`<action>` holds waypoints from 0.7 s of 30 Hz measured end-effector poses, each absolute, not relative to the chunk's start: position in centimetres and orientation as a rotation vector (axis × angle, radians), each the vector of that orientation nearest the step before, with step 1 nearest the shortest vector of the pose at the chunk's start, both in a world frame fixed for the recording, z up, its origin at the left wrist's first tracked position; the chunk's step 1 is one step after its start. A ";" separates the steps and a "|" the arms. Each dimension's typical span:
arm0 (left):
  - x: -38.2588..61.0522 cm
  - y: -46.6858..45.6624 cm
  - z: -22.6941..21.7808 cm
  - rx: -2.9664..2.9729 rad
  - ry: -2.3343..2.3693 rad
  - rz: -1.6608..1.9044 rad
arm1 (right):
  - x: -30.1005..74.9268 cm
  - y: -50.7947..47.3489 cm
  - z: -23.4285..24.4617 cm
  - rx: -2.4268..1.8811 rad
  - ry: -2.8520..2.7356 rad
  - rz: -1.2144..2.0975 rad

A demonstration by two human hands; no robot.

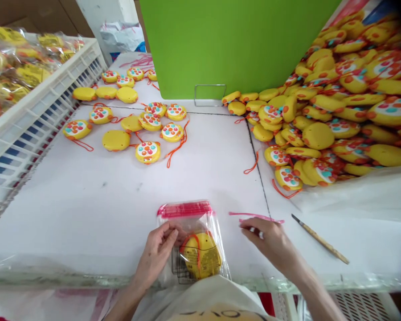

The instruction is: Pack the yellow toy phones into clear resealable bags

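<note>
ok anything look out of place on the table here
Mostly tidy. A loose pink strip lies by the right hand, and a thin wooden stick lies askew beside it; the left hand holds the bagged toy.

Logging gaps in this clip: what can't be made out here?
Head view:
- Yellow toy in the bag: front turned away; label print too small.
- Right hand: fingers hide whether it grips the pink strip.
- Toy pile: cut off by right edge, blurred.

The toy point(202, 256) lies in the bag point(194, 223), brush point(321, 241) to its right.
</note>
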State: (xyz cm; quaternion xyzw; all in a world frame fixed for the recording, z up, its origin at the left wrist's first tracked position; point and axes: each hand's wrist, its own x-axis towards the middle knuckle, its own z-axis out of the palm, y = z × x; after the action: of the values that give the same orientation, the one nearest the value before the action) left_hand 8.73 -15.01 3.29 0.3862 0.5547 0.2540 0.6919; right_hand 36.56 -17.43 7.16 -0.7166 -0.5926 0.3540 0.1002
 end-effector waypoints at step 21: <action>7.3 -15.7 1.8 0.938 1.289 0.639 | 32.8 -15.2 3.0 -1.561 -1.343 1.661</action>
State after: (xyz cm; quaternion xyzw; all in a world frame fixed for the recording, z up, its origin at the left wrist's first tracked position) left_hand 7.30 -15.73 1.83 0.4135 0.5681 0.2815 0.6534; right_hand 32.79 -15.24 3.00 -0.5719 -0.4921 0.6087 0.2455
